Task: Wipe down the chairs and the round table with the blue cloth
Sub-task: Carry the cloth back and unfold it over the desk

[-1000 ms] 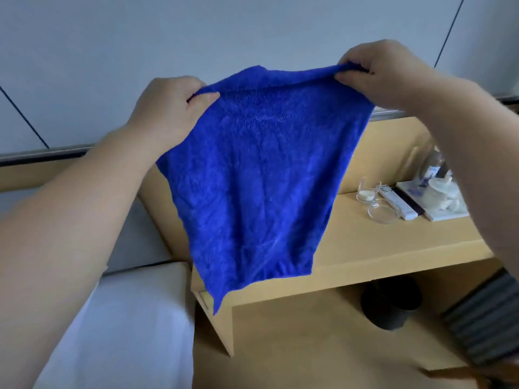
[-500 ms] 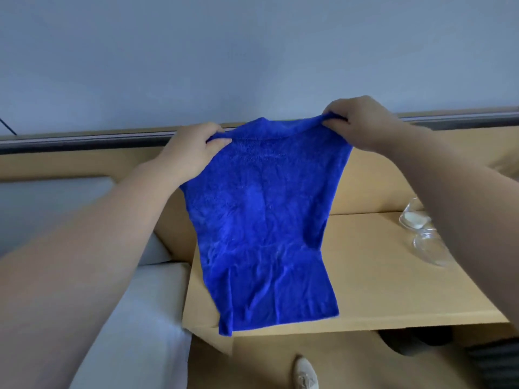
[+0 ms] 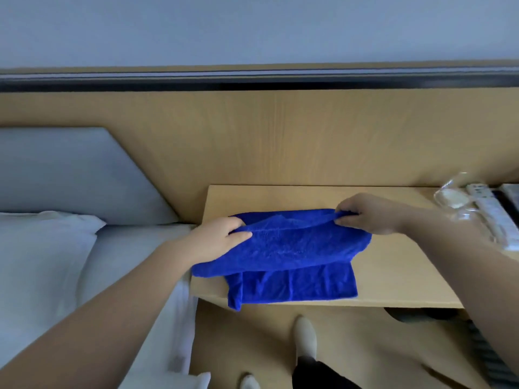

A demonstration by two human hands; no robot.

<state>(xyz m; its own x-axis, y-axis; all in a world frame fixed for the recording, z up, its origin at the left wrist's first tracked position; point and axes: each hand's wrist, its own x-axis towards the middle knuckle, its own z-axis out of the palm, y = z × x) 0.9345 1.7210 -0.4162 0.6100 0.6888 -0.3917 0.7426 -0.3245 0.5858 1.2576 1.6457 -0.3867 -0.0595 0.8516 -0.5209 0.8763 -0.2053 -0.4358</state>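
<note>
2 hands grip the blue cloth (image 3: 283, 248): the left hand (image 3: 217, 240) pinches its left top corner, the right hand (image 3: 365, 217) its right top corner. 1 second ago the cloth hung high in the air; now it has come down onto the desk (image 3: 393, 265), its lower half flat on the wood, its top half folding over. This looks like folding before any wiping. Its long axis runs left to right along the desk's front edge; 1 corner hangs over.

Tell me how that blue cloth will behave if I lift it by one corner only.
The blue cloth looks floppy: it sags and folds between the left hand and right hand. It would probably hang limp and bunch. Likely light, since fingertip pinches hold it.
</note>
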